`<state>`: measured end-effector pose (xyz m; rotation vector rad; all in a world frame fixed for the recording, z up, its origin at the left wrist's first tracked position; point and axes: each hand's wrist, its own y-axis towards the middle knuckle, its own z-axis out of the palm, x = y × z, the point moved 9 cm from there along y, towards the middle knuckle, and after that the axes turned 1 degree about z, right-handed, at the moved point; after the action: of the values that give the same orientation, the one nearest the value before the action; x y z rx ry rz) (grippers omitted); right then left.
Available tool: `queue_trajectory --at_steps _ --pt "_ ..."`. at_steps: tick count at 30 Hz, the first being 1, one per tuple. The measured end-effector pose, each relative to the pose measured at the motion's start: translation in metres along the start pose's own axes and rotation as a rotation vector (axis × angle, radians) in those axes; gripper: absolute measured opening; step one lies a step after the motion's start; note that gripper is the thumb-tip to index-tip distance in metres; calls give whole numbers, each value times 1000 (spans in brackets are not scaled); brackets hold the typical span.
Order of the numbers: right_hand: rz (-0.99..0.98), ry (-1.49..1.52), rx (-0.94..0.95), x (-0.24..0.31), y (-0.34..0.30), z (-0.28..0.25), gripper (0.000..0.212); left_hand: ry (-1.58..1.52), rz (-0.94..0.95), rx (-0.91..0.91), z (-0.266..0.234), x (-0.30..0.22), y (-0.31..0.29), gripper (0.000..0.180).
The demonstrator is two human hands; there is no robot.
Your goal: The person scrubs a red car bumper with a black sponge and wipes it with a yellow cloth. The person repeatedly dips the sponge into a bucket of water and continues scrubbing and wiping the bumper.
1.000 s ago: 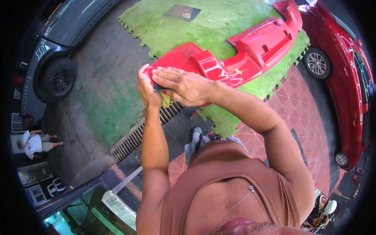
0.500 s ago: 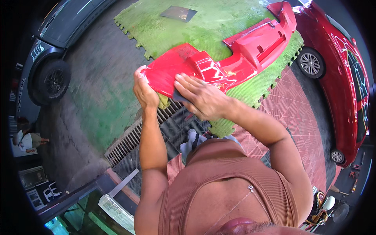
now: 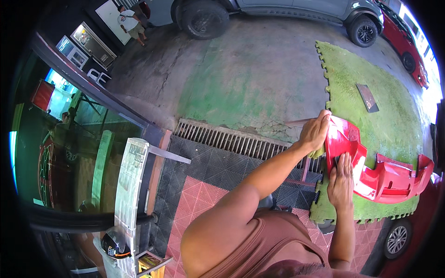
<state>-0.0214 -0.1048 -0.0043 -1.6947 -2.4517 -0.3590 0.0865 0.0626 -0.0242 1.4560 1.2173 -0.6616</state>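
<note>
A glossy red car bumper lies along the right side, its near-left end raised toward me. My left hand is closed round that end's outer edge, with a bit of yellow cloth showing below the hand. My right hand lies on the bumper's red face, fingers long and close together. Under it, a dark sheet that looks like sandpaper is mostly hidden by the palm; only a small dark edge shows beside the fingers.
Green foam matting lies under the bumper, with a dark flat sheet on it. A floor grate crosses ahead. A grey pickup and another person are farther off. A metal-framed glass panel stands at left.
My view has swung to the left, so the bumper and both hands now appear farther right. The left hand keeps its grip; the right hand remains on the red face.
</note>
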Motion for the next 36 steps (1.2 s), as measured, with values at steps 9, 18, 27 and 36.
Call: queue_trajectory --at_steps 9,18,27,36 --pt "9 -111 -46 10 -1 2 57 7 7 33 -1 -2 3 39" --pt "46 -33 -7 8 18 -1 56 -32 -12 53 -3 5 4 38" --pt "34 52 -118 12 11 7 58 -2 -4 81 3 4 5 38" --pt "-30 42 -193 10 33 0 56 -139 16 14 -2 14 9 54"
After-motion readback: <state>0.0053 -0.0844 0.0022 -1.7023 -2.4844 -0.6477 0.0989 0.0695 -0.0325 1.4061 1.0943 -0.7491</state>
